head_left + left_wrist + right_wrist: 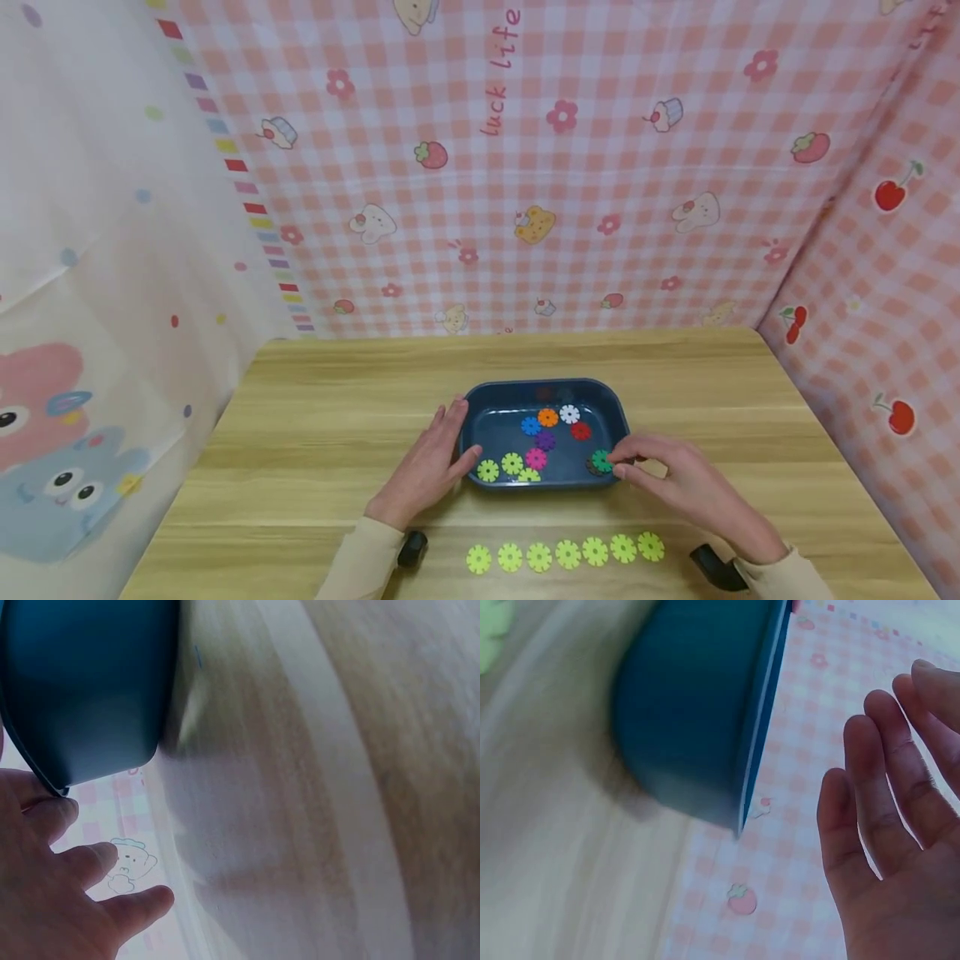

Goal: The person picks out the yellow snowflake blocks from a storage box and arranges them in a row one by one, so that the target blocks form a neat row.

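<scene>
A dark blue tray (495, 433) on the table holds plastic snowflake discs in several colours, among them a white disc (570, 414), an orange disc (548, 417) and a purple disc (545, 440). My left hand (425, 462) rests against the tray's left side with straight fingers, its thumb over the rim; the left wrist view shows its spread fingers (88, 864) by the tray's outer edge. Over the tray's front right corner, my right hand (686, 479) pinches a green snowflake disc (602, 461) between thumb and index finger. A dark patch shows just behind that disc.
In front of the tray, a row of several yellow-green snowflake discs (567, 554) lies on the wooden table (315, 467). More yellow-green discs (512, 463) sit at the tray's front left. A pink checked cloth (480, 192) hangs behind the table.
</scene>
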Demonstrator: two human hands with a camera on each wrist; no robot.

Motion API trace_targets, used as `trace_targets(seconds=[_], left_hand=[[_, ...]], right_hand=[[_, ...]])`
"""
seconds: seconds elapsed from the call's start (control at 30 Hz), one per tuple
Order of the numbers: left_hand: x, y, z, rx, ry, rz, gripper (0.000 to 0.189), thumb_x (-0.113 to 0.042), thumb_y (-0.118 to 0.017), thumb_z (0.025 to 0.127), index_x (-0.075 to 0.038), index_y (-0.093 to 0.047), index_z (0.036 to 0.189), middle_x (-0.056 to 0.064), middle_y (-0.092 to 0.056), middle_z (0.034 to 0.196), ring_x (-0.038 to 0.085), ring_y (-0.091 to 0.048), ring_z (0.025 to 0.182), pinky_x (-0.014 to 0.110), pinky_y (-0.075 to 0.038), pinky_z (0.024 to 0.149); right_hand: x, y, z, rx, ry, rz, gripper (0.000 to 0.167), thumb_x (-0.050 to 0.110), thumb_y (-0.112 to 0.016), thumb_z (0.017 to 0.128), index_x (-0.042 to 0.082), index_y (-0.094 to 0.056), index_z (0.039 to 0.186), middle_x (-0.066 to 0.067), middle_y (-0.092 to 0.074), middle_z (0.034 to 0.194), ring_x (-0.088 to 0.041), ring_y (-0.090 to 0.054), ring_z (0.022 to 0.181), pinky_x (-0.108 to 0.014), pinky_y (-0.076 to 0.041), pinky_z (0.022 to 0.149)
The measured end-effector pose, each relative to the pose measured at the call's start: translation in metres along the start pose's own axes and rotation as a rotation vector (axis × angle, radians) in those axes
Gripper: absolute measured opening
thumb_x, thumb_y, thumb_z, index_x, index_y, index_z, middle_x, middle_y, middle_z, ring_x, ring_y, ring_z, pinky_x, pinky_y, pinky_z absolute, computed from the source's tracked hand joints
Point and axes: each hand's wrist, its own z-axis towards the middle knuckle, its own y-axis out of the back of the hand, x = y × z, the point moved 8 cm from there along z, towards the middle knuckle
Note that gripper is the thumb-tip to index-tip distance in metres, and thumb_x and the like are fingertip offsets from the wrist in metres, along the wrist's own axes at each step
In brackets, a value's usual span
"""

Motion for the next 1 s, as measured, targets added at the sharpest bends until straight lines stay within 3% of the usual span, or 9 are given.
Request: trace_targets(seconds=[0.17,0.63,0.83,1.0], left_hand=[[0.001,0.0,0.0,-0.003,0.001,-0.001,0.076,-0.046,-0.052,0.108,-0.008,-0.021,0.166,0.009,-0.018,0.172,0.037,-0.019,0.156,0.059,-0.026,0.123],[-0.001,0.0,0.0,0.012,0.024,0.013,0.076,-0.045,-0.053,0.108,-0.006,-0.022,0.165,0.012,-0.019,0.172,0.037,-0.019,0.157,0.057,-0.025,0.123],[0.0,0.0,0.001,0.014,0.026,0.01,0.076,-0.045,-0.052,0.108,-0.007,-0.021,0.166,0.011,-0.018,0.172,0.037,-0.018,0.157,0.058,-0.025,0.123],[-0.001,0.0,0.001,0.013,0.018,0.018,0.076,-0.046,-0.052,0.108,-0.006,-0.021,0.165,0.011,-0.019,0.172,0.037,-0.019,0.157,0.057,-0.025,0.123]], right_hand=[[0.007,-0.007,0.018,-0.009,0.029,-0.016,0.023,0.012,-0.079,0.092,0.031,-0.076,0.104,0.018,-0.069,0.106,-0.004,-0.066,0.097,-0.031,-0.059,0.078],[0.013,-0.037,0.052,0.098,0.023,0.017,0.01,0.025,-0.074,0.098,0.03,-0.077,0.106,0.017,-0.067,0.111,-0.007,-0.064,0.104,-0.04,-0.059,0.087],[0.015,-0.052,0.064,0.182,0.015,0.06,0.012,0.024,-0.073,0.099,0.026,-0.077,0.11,0.016,-0.067,0.111,-0.01,-0.064,0.104,-0.041,-0.06,0.087],[0.018,-0.064,0.075,0.213,0.079,0.065,0.014,0.017,-0.074,0.098,0.023,-0.077,0.11,0.012,-0.067,0.11,-0.015,-0.065,0.101,-0.04,-0.059,0.085]])
